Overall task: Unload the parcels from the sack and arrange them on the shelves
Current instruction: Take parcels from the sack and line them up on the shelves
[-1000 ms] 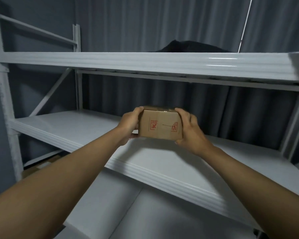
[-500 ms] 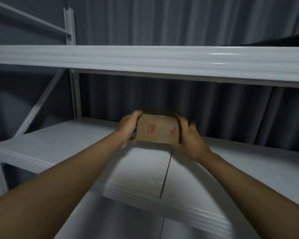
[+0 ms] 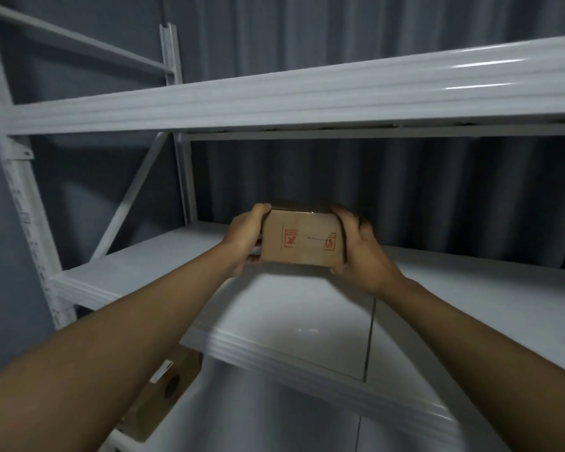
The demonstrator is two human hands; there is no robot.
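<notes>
Hands grip a small cardboard parcel (image 3: 302,241) over the white middle shelf (image 3: 470,298) of a metal rack, with grey curtain (image 3: 372,197) hanging behind. The left hand (image 3: 243,244) clamps the parcel's left end, thumb over the top edge and fingers curled beneath; the right hand (image 3: 359,252) clamps the right end, fingers wrapped around the far side. The parcel sits level, its red-printed face toward the camera, apparently just above the shelf board rather than resting on it, though its shadow makes contact hard to judge. The upper shelf (image 3: 307,99) runs well overhead, so clearance looks ample. Setting it down well likely means lowering the parcel flat, bottom edge first, sliding it back toward the curtain and squaring it to the shelf's front lip, then sliding the left fingers out from underneath before letting go. Another cardboard box (image 3: 168,383) shows on the level below; the sack is out of view.
</notes>
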